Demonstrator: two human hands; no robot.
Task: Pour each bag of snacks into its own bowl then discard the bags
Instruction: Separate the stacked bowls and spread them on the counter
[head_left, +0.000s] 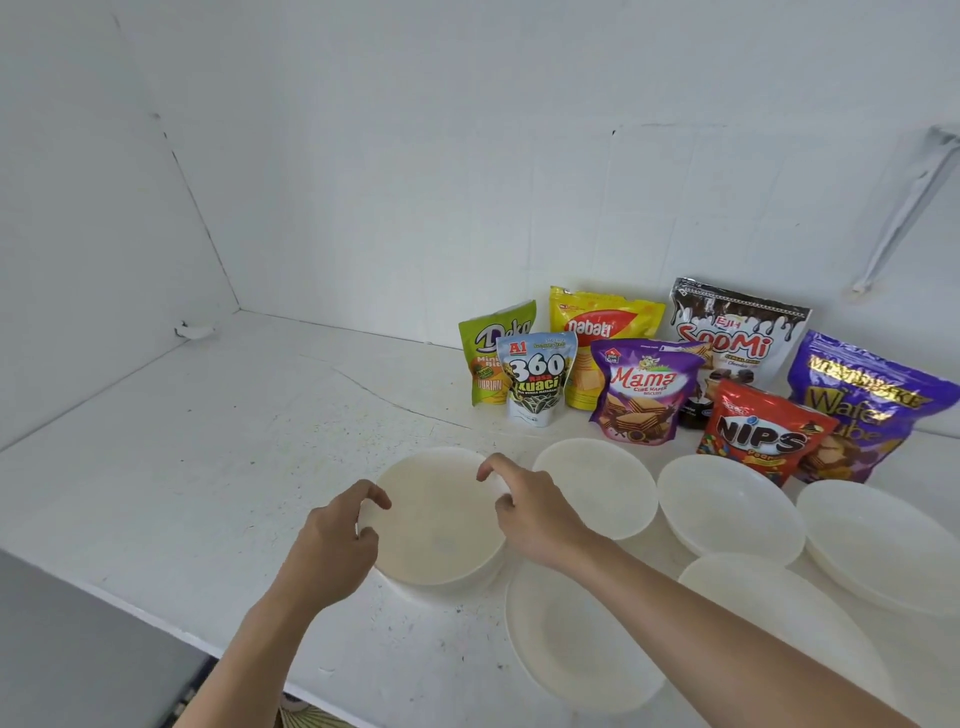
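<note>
Several white bowls sit on the white counter (208, 467). My left hand (337, 540) grips the left rim of the nearest-left bowl (436, 525), and my right hand (527, 512) pinches its right rim. The bowl holds nothing. Behind the bowls stand several sealed snack bags: a green Deka bag (491, 345), a 360 Kuaci bag (535, 382), a yellow Nabati bag (605, 319), a purple Mama bag (644, 392), a Soomi bag (740, 332), a red Nips bag (763, 434) and a purple wafer bag (875, 395).
Other bowls lie to the right (597, 486), (727, 506), (883, 543) and nearer me (576, 636), (779, 613). A small dark jar (695, 411) hides between the bags. White walls close the back and left. The counter's front edge runs bottom left.
</note>
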